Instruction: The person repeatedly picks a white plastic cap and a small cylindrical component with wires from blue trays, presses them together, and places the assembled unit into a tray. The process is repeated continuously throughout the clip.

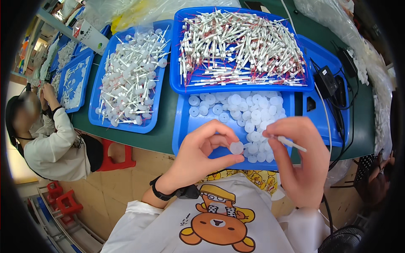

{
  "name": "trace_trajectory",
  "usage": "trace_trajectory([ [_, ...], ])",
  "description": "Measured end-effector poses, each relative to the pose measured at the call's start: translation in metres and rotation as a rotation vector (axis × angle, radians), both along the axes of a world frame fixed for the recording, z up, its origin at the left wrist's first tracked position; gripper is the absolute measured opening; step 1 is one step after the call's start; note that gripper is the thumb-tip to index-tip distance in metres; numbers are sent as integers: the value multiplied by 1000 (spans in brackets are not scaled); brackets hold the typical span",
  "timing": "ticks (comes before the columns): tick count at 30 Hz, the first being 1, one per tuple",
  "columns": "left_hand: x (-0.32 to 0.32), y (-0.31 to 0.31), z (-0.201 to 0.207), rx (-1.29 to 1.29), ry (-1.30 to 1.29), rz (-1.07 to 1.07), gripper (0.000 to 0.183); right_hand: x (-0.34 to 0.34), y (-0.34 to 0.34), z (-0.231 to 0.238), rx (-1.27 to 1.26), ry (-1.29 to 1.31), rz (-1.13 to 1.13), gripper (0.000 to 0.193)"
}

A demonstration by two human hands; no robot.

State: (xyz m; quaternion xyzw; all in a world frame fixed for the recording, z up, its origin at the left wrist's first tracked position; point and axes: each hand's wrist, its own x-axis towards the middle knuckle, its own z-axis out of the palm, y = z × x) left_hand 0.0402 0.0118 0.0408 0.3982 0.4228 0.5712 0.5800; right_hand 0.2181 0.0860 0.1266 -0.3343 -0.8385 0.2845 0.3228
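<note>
Between the thumb and fingers of my left hand (pixel 202 145) is a small translucent white disc (pixel 236 148), held over the near edge of a blue tray (pixel 182 122). My right hand (pixel 301 156) pinches a thin white plastic stick (pixel 292 143) near one end; its other end points right. The two hands are apart, with the disc and the stick not touching. Beneath them, loose translucent discs (pixel 253 114) fill much of the tray. A higher blue tray (pixel 244 89), heaped with white sticks with red threads (pixel 240 46), covers its far part.
A blue tray (pixel 93 111) of discs with sticks attached stands to the left. Farther left a person (pixel 55 139) sits at other blue trays beside a red stool (pixel 118 156). A black power adapter (pixel 325 80) with cables lies on a tray at right.
</note>
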Motion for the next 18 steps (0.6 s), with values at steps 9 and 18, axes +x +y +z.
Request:
trace_trajectory([
  [9,-7,-3,10,-204,-372,-198,17,26,-26,-25,-257,298,38,27],
  [18,-1,-4,14,-337,-360,-264,37,30,-19,-44,-207,309,165,31],
])
